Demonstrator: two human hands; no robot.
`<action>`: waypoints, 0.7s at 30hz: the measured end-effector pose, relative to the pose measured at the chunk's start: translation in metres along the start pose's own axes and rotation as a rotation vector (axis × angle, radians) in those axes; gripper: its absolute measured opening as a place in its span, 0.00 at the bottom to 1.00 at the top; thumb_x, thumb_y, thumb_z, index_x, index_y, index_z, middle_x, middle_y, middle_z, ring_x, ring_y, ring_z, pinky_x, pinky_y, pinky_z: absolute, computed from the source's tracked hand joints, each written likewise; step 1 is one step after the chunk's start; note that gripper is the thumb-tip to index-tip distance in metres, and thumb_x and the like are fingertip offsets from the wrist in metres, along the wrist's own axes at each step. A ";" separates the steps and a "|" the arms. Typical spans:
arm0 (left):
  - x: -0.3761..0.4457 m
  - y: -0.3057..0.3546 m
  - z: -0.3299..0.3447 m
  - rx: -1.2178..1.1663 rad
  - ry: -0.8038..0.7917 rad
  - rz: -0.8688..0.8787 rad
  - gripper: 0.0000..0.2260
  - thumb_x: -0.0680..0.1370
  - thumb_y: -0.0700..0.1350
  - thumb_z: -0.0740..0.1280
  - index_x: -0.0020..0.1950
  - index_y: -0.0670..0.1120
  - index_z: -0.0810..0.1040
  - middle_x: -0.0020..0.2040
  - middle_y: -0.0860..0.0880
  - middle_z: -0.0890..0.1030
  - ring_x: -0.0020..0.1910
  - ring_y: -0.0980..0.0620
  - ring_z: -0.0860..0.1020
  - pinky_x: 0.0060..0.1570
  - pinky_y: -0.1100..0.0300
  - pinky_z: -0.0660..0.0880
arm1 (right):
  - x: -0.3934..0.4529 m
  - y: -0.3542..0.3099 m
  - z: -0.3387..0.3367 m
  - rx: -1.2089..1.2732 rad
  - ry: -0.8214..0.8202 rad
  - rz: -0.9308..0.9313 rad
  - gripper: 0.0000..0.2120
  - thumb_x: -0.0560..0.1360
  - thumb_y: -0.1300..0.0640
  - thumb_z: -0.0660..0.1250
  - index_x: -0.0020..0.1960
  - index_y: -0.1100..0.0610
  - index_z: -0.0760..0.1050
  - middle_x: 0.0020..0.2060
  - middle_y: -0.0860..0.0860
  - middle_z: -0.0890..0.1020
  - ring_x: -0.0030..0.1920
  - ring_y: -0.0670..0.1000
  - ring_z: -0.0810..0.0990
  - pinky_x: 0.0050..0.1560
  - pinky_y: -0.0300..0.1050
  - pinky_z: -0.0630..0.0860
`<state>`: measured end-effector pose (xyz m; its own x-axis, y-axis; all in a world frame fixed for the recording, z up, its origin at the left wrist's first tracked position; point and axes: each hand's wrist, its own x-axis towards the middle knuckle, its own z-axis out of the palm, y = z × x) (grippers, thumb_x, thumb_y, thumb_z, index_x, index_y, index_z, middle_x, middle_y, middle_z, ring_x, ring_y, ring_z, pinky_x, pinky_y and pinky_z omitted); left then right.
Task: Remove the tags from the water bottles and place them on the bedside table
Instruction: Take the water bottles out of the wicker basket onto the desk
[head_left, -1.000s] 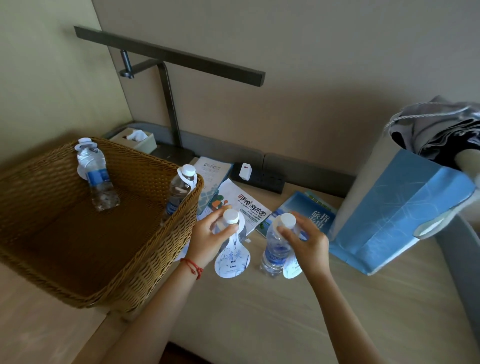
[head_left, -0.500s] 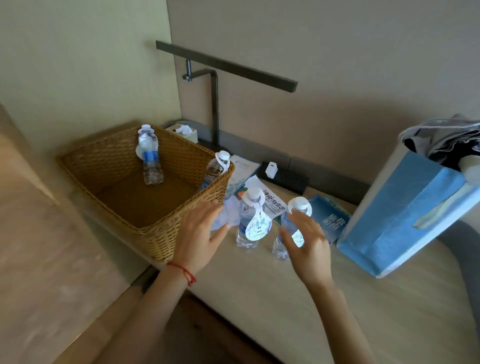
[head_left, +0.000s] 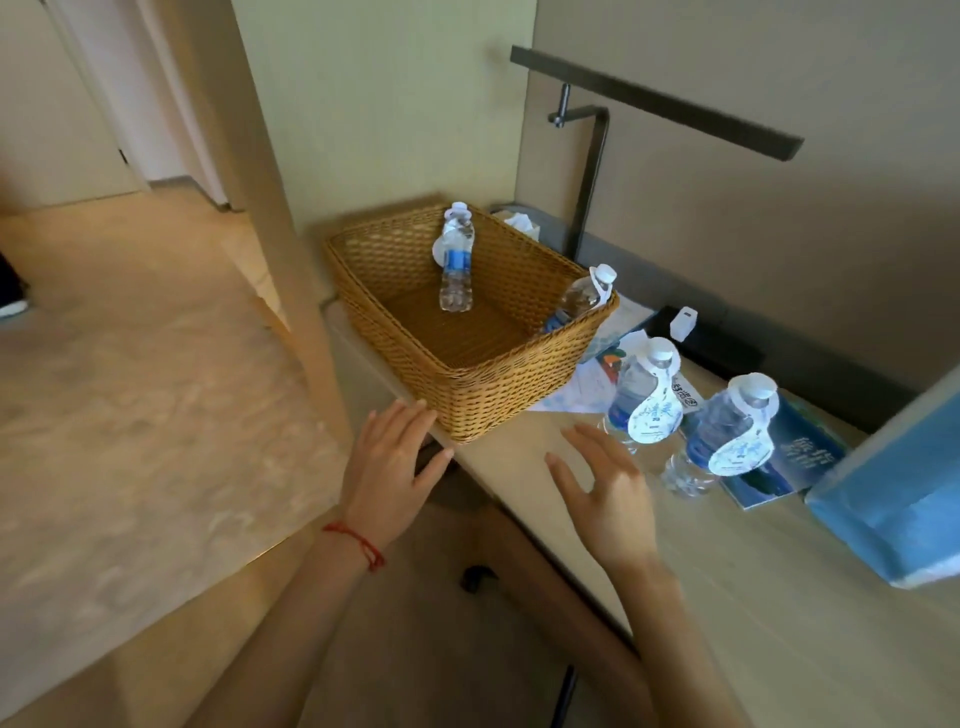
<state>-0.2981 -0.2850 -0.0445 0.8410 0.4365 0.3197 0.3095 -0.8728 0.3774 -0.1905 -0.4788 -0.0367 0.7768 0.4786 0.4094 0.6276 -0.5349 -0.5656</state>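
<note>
1. Hands first, nearest my view in the lower middle of the frame: my left hand (head_left: 390, 470) has straight, spread fingers and holds nothing, hovering by the table's near corner just in front of the wicker basket (head_left: 470, 358). A red string bracelet (head_left: 358, 543) circles that wrist.
2. My right hand (head_left: 605, 491) is just right of it, fingers splayed and empty, fingertips close to the nearer standing bottle; I cannot tell whether they touch it.
3. I see the table (head_left: 769, 613), pale wood, running from the centre to the lower right of the frame.
4. Two water bottles stand on it at centre right: the left table bottle (head_left: 636, 397) with its tag (head_left: 653, 418) hanging from the neck, and the right table bottle (head_left: 719, 441) with its own tag (head_left: 740, 449) likewise on the neck.
5. A blue booklet (head_left: 779, 467) lies under and behind the right one; a blue bag (head_left: 893, 493) fills the right edge.
6. Farther back, inside the basket, one tagged bottle (head_left: 456, 260) stands upright and another basket bottle (head_left: 582, 299) leans against the right wall.
7. Papers (head_left: 597, 384) lie between basket and bottles.
8. A white charger (head_left: 683, 323) sits behind them, and a dark desk lamp (head_left: 597, 150) rises at upper right.
</note>
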 end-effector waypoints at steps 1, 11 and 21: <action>-0.005 -0.009 -0.003 0.003 -0.002 -0.016 0.21 0.77 0.52 0.63 0.67 0.43 0.70 0.68 0.43 0.71 0.70 0.44 0.65 0.69 0.46 0.58 | -0.002 -0.008 0.006 -0.005 -0.011 0.001 0.16 0.73 0.54 0.69 0.58 0.59 0.78 0.58 0.56 0.79 0.58 0.57 0.77 0.55 0.52 0.76; -0.048 -0.147 -0.075 -0.055 0.003 -0.014 0.23 0.76 0.54 0.58 0.63 0.40 0.73 0.64 0.40 0.75 0.65 0.40 0.71 0.62 0.45 0.66 | -0.031 -0.118 0.089 -0.035 -0.013 0.019 0.17 0.74 0.52 0.67 0.60 0.57 0.75 0.58 0.55 0.79 0.58 0.54 0.77 0.54 0.42 0.69; -0.048 -0.243 -0.136 -0.078 -0.032 0.052 0.22 0.76 0.50 0.60 0.64 0.38 0.71 0.64 0.38 0.74 0.65 0.38 0.70 0.64 0.43 0.66 | -0.042 -0.195 0.122 0.042 0.105 0.099 0.16 0.75 0.53 0.65 0.61 0.55 0.74 0.58 0.51 0.79 0.53 0.37 0.69 0.45 0.20 0.63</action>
<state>-0.4744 -0.0640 -0.0338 0.8691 0.3824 0.3137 0.2300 -0.8739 0.4282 -0.3518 -0.3094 -0.0303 0.8373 0.3482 0.4215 0.5466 -0.5453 -0.6355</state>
